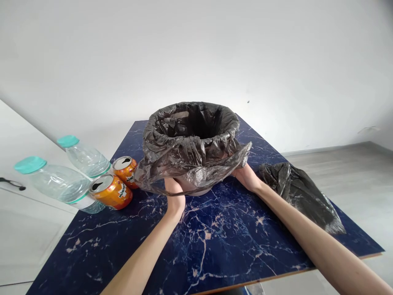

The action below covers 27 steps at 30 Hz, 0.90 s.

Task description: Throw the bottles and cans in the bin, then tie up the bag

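A black bag (196, 153) lines a pale bin (201, 191) toward the counter's far edge, folded over the rim with its loose skirt hanging in front. The left hand (173, 184) and right hand (246, 177) reach under that skirt at either side; their fingers are mostly covered, so I cannot tell whether they are spread or pinching. Two orange cans (111, 191) (125, 170) and two clear bottles (61, 182) (87, 157) stand by the counter's left edge; another black bag (302, 196) lies near the right edge.

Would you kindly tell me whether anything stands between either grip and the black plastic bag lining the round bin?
Nothing visible does: the left grip and right grip reach beneath the overhanging black plastic liner. The crumpled black plastic bag lies aside, right of the right grip.
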Tool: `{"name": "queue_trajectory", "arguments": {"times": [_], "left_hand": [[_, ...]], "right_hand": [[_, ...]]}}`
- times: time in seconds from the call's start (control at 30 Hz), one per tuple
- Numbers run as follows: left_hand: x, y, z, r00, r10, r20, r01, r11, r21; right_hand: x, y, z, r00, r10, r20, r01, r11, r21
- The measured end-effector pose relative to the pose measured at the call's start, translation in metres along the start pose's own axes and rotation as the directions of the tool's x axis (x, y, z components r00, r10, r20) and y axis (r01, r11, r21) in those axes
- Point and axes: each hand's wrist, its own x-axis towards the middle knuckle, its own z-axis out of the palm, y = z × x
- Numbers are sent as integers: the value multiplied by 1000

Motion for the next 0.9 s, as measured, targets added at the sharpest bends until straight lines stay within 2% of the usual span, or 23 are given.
{"name": "queue_trajectory", "arguments": {"times": [0.23, 0.4, 0.5, 0.6, 0.7, 0.73, 0.77, 0.83, 0.87, 0.9], "left_hand": [[3, 1, 0, 999, 36, -5, -36, 997, -66], [10, 11, -10, 995, 94, -21, -96, 988, -122], [8, 27, -20, 992, 123, -28, -126, 973, -194], [-7, 50, -35, 987, 144, -65, -156, 952, -265], [-20, 75, -58, 961, 236, -144, -267, 927, -262], [-21, 83, -68, 927, 331, -179, -365, 906, -213], [-19, 91, -80, 865, 443, -236, -479, 869, -126], [-8, 106, -106, 681, 664, -310, -662, 739, 128], [0, 113, -120, 596, 754, -277, -699, 657, 283], [9, 120, -134, 532, 815, -227, -706, 576, 412]], "right_hand": [[4, 13, 5, 998, 8, -70, -9, 1000, -18], [3, 15, 11, 992, 14, -126, -16, 1000, -14], [2, 13, 13, 989, 22, -145, -22, 1000, -3], [1, 12, 15, 985, 25, -169, -25, 1000, 4], [0, 12, 16, 982, 29, -184, -27, 1000, 9], [0, 12, 16, 982, 30, -187, -28, 1000, 12], [-1, 12, 16, 981, 30, -190, -27, 999, 16], [-2, 12, 17, 980, 30, -195, -25, 999, 24], [-2, 12, 17, 980, 29, -195, -24, 999, 28], [-3, 11, 17, 980, 29, -195, -23, 999, 31]]}}
